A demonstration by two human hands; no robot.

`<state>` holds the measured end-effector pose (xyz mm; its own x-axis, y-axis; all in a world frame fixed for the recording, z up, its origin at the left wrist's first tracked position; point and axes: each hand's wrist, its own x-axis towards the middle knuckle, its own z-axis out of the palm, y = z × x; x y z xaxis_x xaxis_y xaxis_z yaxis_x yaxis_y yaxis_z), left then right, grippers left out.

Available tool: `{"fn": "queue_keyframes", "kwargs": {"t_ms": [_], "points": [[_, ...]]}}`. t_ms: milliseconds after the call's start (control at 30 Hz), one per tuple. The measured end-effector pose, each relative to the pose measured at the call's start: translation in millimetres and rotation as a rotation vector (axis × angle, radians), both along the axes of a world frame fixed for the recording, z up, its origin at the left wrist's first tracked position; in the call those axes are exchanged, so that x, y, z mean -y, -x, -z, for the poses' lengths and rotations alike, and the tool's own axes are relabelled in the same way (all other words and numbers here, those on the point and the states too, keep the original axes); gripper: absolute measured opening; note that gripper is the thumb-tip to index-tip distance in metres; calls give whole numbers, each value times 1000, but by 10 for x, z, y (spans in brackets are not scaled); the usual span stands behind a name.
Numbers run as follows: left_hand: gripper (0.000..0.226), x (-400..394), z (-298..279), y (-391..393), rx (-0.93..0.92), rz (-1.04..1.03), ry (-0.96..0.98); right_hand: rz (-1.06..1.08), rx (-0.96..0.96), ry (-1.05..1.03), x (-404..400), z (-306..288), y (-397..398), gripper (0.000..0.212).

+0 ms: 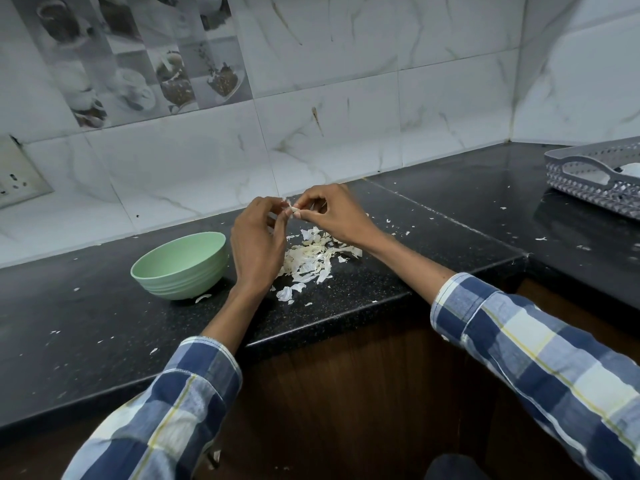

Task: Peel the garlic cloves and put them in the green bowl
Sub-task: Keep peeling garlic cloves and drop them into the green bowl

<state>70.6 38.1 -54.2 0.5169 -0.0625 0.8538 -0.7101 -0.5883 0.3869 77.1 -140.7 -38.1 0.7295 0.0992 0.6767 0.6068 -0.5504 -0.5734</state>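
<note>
A small pale garlic clove [294,209] is held above the black counter, between both hands. My left hand [258,242] pinches it from the left and my right hand [330,211] pinches it from the right, fingertips meeting at the clove. A bit of loose skin sticks up from it. Below the hands lies a pile of garlic peels [311,259]. The green bowl [180,266] stands on the counter left of my left hand; its inside is hidden from this angle.
The black counter [86,341] runs left to right and turns a corner at the right, with peel scraps scattered on it. A grey perforated basket [595,178] sits at the far right. A wall socket [17,174] is at the left. The tiled wall stands close behind.
</note>
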Motion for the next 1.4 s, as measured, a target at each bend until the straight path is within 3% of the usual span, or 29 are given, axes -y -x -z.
{"fn": "queue_keyframes", "kwargs": {"t_ms": [533,1000,1200,1400], "points": [[8,30,-16,-6,-87,44,80,-210,-66,-213,32,-6,-42,21],[29,29,5,-17,-161,152,200,-295,-58,-241,15,-12,-29,20],[17,58,-10,-20,-206,199,221,-351,-193,-333,26,-6,-43,24],[29,41,31,-43,-190,52,140,-275,-213,-366,46,-4,-65,20]]}}
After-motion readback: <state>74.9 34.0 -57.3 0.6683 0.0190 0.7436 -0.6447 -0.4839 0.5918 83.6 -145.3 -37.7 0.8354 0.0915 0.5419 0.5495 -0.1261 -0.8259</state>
